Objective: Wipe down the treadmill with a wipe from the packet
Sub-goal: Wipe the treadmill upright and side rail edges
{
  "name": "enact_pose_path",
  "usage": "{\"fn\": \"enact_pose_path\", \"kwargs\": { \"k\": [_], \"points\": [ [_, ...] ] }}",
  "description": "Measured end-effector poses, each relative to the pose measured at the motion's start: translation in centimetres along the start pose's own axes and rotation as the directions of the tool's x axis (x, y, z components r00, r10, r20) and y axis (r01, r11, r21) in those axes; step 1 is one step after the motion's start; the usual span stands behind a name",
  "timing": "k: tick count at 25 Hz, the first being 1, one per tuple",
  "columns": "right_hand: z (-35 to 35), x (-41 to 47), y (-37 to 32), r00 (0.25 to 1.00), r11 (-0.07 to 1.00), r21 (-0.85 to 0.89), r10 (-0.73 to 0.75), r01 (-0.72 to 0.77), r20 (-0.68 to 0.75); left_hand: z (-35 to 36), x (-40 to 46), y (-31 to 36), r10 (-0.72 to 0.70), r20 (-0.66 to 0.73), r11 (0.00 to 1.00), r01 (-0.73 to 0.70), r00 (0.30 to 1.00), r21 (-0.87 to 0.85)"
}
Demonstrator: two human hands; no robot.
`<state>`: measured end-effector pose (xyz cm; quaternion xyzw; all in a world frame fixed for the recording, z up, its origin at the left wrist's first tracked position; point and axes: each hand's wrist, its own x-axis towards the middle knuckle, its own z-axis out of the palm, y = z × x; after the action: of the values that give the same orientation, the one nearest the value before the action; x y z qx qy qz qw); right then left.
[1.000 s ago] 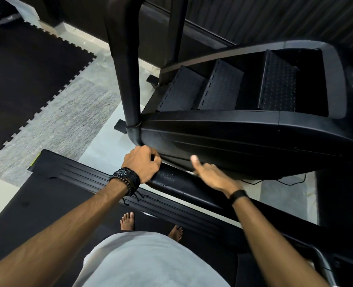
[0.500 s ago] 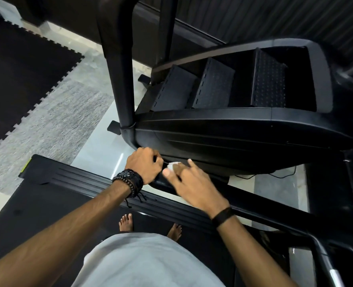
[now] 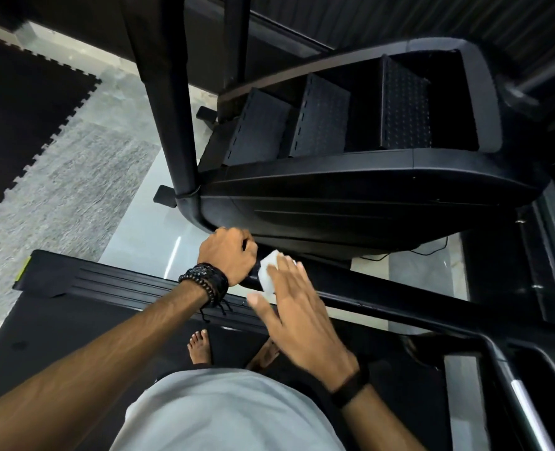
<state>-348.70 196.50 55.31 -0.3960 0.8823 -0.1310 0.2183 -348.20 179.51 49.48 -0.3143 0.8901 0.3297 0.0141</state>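
I stand barefoot on the black treadmill belt (image 3: 74, 323). Its black handrail (image 3: 383, 304) runs from the centre down to the right. My left hand (image 3: 229, 255), with a beaded bracelet and watch at the wrist, grips the rail's far end, fingers curled round it. Right beside it my right hand (image 3: 297, 310) lies flat with straight fingers, pressing a white wipe (image 3: 269, 271) onto the rail. Most of the wipe is hidden under my fingers. No packet is in view.
A black stair-climber machine (image 3: 351, 203) with several ribbed steps stands just beyond the rail, its upright post (image 3: 172, 118) at the left. Grey carpet (image 3: 58, 196), black interlocking mats (image 3: 19, 102) and pale tile floor (image 3: 149, 229) lie to the left.
My right hand slid left along the rail toward my left hand, and the white wipe now shows under its fingers. My left hand kept its grip on the rail's end.
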Motion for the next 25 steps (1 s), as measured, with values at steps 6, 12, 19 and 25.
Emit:
{"fn": "enact_pose_path", "kwargs": {
  "k": [6,12,19,25],
  "points": [
    [-2.5,-0.9,2.7,0.983,0.984,0.05,0.176,-0.173,-0.054,-0.2,-0.4,-0.1,-0.006,-0.024,0.999,0.005,1.0,-0.035],
    [-0.2,-0.7,1.1,0.992,0.99,-0.063,-0.122,0.124,0.034,0.2,-0.9,-0.4,-0.019,-0.003,0.998,0.019,1.0,-0.06],
    [-0.1,5.4,3.6,0.999,0.98,-0.198,-0.016,0.026,0.051,0.5,-1.2,-1.8,0.054,0.034,0.985,-0.048,0.998,-0.164],
    [-2.2,0.9,6.4,0.964,0.946,-0.19,-0.248,0.262,0.093,0.4,-1.5,-2.0,0.057,0.028,0.99,-0.053,0.998,-0.134]
  ]
}}
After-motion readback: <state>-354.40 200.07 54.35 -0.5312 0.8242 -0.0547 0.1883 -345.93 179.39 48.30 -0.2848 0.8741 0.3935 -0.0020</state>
